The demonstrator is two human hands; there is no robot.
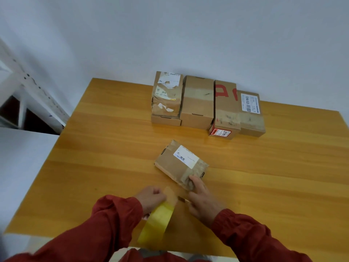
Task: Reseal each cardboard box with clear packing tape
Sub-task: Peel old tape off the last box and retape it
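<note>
Orange wooden tabletop: our left grip clasps a yellowish tape roll; our right grip pinches a small brown cardboard box.

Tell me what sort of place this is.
Probably a parcel-packing corner: labelled cardboard boxes rowed on a wooden table, a tape roll in the left hand, the right hand holding the near box, metal shelving at left.

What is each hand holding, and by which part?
The left hand grips the tape roll by its upper end; the right hand holds the small box by its near corner.
</note>
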